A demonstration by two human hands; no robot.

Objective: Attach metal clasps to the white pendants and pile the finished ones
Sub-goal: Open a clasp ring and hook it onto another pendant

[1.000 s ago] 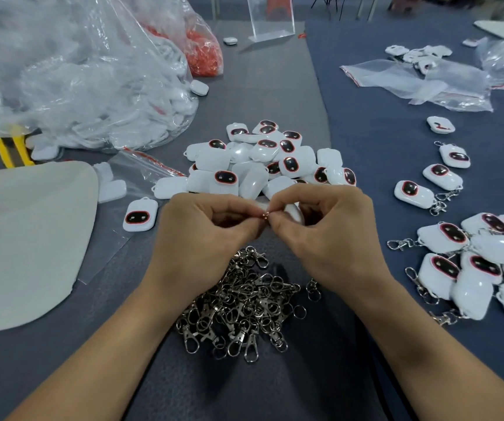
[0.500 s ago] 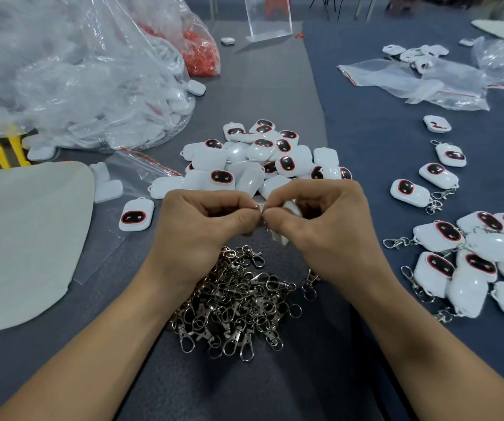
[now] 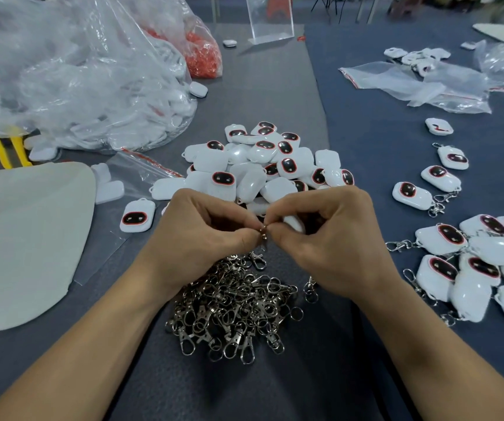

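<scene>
Slippage looks the main risk: the left hand [image 3: 202, 238] pinches a small clasp ring [image 3: 263, 234] while the right hand [image 3: 331, 247] grips a white pendant [image 3: 294, 223] against it, near centre above the clasp heap [image 3: 232, 311], where a dropped ring would vanish.

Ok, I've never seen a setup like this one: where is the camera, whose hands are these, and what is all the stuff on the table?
There is no machine here. A person works with two bare hands, filmed by one wide-angle camera worn on the head, looking forward and down. The left hand pinches a small metal clasp. The right hand meets it fingertip to fingertip while curling round a white pendant, which is mostly hidden. Below the hands lies a heap of loose clasps, and beyond them a heap of pendants. To the right lie finished pendants with clasps on. A clear plastic bag sits at far left on the grey table cover.
</scene>
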